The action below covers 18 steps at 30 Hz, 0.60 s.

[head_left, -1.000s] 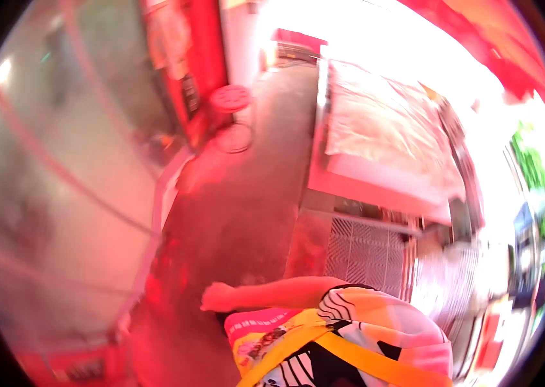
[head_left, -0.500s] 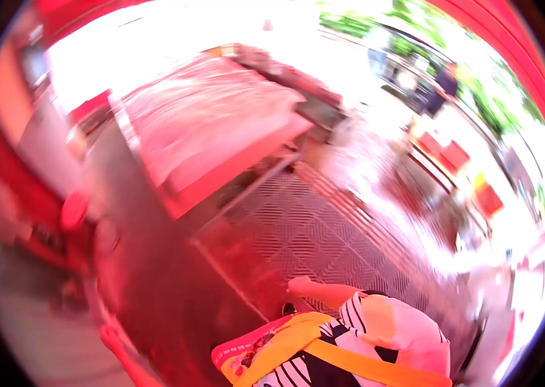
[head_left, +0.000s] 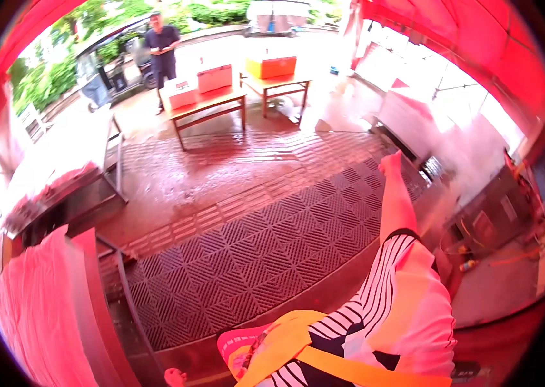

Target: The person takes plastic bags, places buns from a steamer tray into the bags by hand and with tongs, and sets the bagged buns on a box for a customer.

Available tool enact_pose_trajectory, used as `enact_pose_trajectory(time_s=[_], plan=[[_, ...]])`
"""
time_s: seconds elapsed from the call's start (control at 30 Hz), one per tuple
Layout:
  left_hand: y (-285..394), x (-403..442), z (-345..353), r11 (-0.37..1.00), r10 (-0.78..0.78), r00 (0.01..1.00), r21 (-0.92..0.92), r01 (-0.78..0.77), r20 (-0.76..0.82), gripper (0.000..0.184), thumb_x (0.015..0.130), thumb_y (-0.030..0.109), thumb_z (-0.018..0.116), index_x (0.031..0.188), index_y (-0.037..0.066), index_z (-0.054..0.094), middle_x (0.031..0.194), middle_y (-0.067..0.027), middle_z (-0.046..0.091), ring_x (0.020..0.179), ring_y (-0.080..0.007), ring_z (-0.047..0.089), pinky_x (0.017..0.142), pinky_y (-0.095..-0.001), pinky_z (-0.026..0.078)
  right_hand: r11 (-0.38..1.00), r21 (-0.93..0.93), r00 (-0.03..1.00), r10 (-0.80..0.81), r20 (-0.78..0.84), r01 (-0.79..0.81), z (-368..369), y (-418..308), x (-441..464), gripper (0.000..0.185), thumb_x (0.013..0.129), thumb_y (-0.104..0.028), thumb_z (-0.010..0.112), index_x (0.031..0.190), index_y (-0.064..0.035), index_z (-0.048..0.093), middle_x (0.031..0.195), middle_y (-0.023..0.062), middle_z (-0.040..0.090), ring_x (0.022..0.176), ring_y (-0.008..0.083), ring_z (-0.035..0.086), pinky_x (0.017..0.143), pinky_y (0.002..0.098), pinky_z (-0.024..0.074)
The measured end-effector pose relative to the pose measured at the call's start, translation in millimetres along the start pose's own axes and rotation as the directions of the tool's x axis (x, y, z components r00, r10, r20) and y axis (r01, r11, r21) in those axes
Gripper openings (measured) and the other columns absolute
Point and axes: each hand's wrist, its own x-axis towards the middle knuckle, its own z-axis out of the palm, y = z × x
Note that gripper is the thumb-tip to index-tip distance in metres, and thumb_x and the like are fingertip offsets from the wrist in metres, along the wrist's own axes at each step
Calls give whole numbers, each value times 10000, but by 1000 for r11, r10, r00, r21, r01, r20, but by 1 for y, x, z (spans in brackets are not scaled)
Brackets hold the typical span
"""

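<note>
My right arm reaches forward over the dark grid floor mat [head_left: 266, 258]. At its end, my right hand [head_left: 391, 161] looks loosely closed, and I see nothing in it. It is nearest to a pale box-like counter [head_left: 408, 122], apparently without touching it. Low in the view, my left hand [head_left: 176, 377] shows only in part by the frame's edge. Its fingers look curled, with no object visible in them. Close to it on the left is a table draped in a red-tinted cover [head_left: 40, 309]. An orange apron [head_left: 298, 329] hangs over my striped shirt [head_left: 376, 277].
Two wooden tables [head_left: 211, 103] carry red and orange boxes [head_left: 271, 66]. Behind them a person in dark clothes [head_left: 161, 48] stands near a parked vehicle [head_left: 114, 64]. Dark equipment [head_left: 495, 216] with cords sits at right. A long table [head_left: 66, 155] stands at left, under a red canopy [head_left: 479, 39].
My view has swung to the right, so the covered table now lies at the left edge and the wooden tables are ahead. My right arm has extended farther forward.
</note>
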Motion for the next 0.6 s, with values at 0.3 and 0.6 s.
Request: enact_pose_trajectory(time_s=[0.3, 0.6], plan=[[188, 248, 113, 904, 128, 956, 366, -222, 265, 518, 796, 90, 635, 1260, 26, 413, 632, -114, 503, 390, -173, 452, 344, -324, 351, 988, 102, 975, 136, -177, -120, -64, -70, -46, 511, 871, -59, 443, 1333, -107, 231, 681, 97, 640, 413, 152, 502, 378, 303, 413], [419, 286, 350, 592, 406, 594, 296, -750, 694, 759, 751, 310, 716, 1345, -5, 363, 959, -174, 636, 836, -276, 635, 730, -359, 501, 983, 157, 974, 127, -186, -98, 16, -97, 96, 217, 805, -112, 519, 981, -109, 393, 507, 57, 490, 368, 147, 417, 345, 312, 353]])
